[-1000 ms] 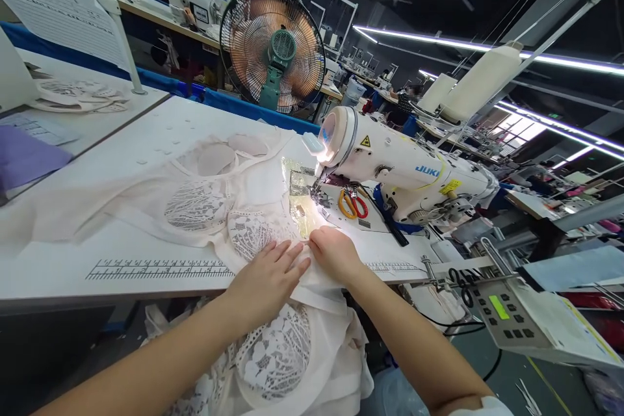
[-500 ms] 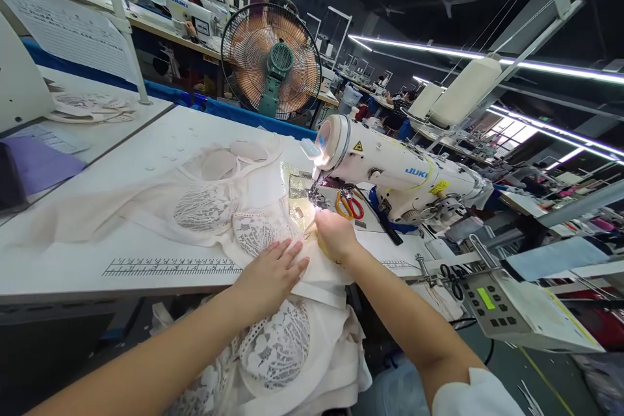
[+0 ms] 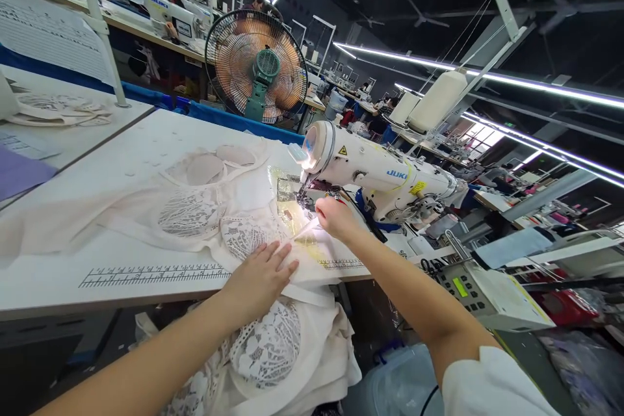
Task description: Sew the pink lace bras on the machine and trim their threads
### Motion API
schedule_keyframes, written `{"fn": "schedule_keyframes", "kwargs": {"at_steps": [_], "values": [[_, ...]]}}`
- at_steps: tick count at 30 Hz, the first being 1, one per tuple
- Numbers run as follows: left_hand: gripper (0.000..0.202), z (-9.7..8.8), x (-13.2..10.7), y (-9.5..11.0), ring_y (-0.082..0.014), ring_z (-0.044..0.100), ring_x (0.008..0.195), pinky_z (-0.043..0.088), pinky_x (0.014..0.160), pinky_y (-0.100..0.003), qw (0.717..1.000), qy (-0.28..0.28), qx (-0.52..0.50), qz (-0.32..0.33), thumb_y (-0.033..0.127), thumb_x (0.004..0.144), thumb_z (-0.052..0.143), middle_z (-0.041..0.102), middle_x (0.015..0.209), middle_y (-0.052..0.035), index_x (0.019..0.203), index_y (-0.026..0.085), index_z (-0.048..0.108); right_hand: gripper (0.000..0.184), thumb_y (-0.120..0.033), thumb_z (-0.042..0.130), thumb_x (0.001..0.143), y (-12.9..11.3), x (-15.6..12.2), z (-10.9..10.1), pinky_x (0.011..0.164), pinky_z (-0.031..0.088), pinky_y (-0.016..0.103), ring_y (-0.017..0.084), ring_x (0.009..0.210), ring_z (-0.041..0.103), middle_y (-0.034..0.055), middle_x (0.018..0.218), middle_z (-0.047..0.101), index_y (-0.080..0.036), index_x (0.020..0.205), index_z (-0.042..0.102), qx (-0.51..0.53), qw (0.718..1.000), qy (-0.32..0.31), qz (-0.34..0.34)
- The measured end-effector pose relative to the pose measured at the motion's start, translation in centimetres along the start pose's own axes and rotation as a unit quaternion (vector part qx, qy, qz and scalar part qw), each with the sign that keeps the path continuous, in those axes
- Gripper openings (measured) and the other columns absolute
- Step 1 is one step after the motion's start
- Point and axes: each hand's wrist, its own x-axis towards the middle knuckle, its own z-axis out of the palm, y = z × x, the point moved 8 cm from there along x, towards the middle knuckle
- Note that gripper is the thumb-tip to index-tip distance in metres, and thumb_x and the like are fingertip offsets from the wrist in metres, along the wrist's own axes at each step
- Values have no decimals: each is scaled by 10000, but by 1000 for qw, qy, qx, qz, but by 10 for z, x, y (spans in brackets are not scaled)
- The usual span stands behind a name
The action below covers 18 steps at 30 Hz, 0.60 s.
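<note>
My left hand (image 3: 263, 278) lies flat with fingers spread on a pale lace bra (image 3: 246, 235) at the table's front edge. My right hand (image 3: 336, 218) is closed on a narrow pale fabric strip (image 3: 306, 229) that runs taut from the bra, just right of the needle area. The lit head of a white sewing machine (image 3: 361, 159) stands right behind this hand. Scissors (image 3: 335, 194) lie behind it, mostly hidden. Several joined lace cups spread leftward on the table, and more lace bras (image 3: 273, 344) hang over the front edge below my left hand.
A printed ruler (image 3: 151, 275) runs along the front edge of the white table (image 3: 127, 201). A large fan (image 3: 256, 68) stands behind it. Thread cones (image 3: 439, 101) rise on the right, above a control box (image 3: 475, 289). A plastic bin (image 3: 394, 380) sits below.
My right hand has moved right and up from the needle area, drawing the fabric strip out and covering most of the scissors. My left hand stays on the bra. The camera view has turned slightly right.
</note>
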Motion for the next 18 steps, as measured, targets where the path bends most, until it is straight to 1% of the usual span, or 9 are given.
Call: {"fn": "schedule_keyframes", "kwargs": {"at_steps": [3, 7, 10, 12, 15, 17, 18], "values": [[360, -1, 0, 0, -334, 493, 1215, 417, 979, -479, 1000, 4, 0, 0, 163, 851, 522, 525, 1336, -132, 1197, 219, 603, 264, -301, 545, 912, 9, -7, -2, 769, 527, 379, 189, 916, 610, 70, 1104, 593, -151, 1129, 558, 37, 999, 11, 20], [341, 1, 1, -1, -345, 499, 1206, 422, 970, -495, 1000, 5, -7, 1, 177, 864, 506, 530, 1330, -142, 1185, 216, 613, 226, -291, 546, 913, 13, -19, 11, 746, 531, 359, 174, 877, 616, 59, 1050, 609, -140, 1078, 578, 84, 996, 15, 33], [315, 4, 2, -3, -350, 510, 1191, 426, 961, -505, 1000, 12, -13, 6, 195, 869, 498, 542, 1319, -147, 1155, 210, 629, 212, -289, 541, 916, 25, -25, 18, 751, 527, 359, 172, 877, 616, 56, 1039, 613, -138, 1059, 584, 104, 993, 25, 54], [294, 6, 1, -4, -352, 524, 1172, 435, 945, -510, 999, 35, -15, 11, 203, 861, 509, 562, 1296, -149, 1123, 205, 642, 225, -296, 537, 917, 44, -27, 19, 779, 521, 375, 183, 915, 609, 64, 1081, 603, -147, 1079, 580, 106, 991, 34, 78], [253, 6, 1, -4, -348, 514, 1175, 421, 952, -526, 996, 86, -16, 4, 231, 840, 540, 582, 1265, -155, 1059, 189, 660, 265, -307, 540, 915, 89, -31, 18, 815, 511, 404, 202, 969, 595, 77, 1148, 579, -160, 1134, 561, 89, 985, 43, 145], [216, 3, 3, 1, -322, 504, 1187, 395, 991, -503, 992, 121, -22, 5, 240, 848, 520, 595, 1241, -159, 975, 161, 675, 279, -307, 543, 913, 118, -33, 19, 813, 512, 406, 204, 968, 596, 79, 1155, 575, -162, 1151, 551, 76, 978, 37, 193], [214, 0, 4, 5, -301, 513, 1177, 398, 998, -471, 990, 138, -27, 12, 236, 859, 497, 613, 1211, -154, 934, 151, 678, 280, -307, 543, 913, 128, -34, 20, 809, 514, 402, 202, 964, 597, 79, 1155, 575, -165, 1154, 550, 72, 975, 30, 210]]}}
